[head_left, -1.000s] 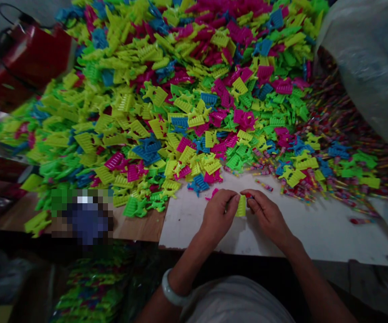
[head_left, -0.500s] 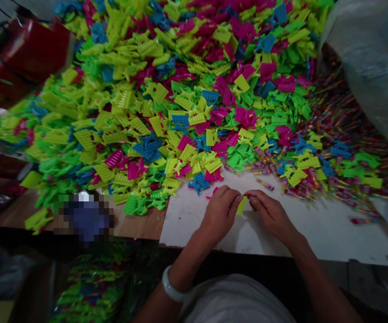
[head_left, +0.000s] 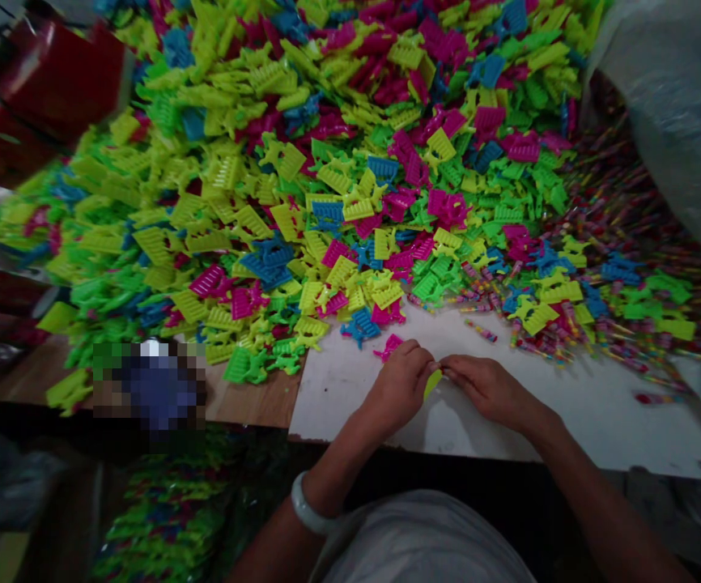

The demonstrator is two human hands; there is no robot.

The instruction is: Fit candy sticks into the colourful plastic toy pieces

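My left hand [head_left: 400, 382] is closed on a yellow plastic toy piece [head_left: 431, 384], whose flat end shows below the fingers. Pressed together, the fingertips of my right hand [head_left: 489, 387] meet the left fingers at the top of that piece. Whatever the right fingers pinch is hidden. Just beyond my left hand lies a pink toy piece [head_left: 389, 346] on the white board [head_left: 350, 405]. A small wrapped candy tube [head_left: 481, 330] rests on the board past my right hand.
A large heap of slatted toy pieces [head_left: 265, 210] in yellow, green, pink and blue covers the back. Many thin candy tubes [head_left: 618, 186] are piled at the right beside a clear plastic bag [head_left: 678, 105]. A red machine [head_left: 40, 97] stands at the left. A blurred-out object [head_left: 156, 389] sits front left.
My right fingertips have come in against the left fingers, and the red and blue bit at them is now hidden. The yellow piece has tilted and shows less. More of the pink piece shows.
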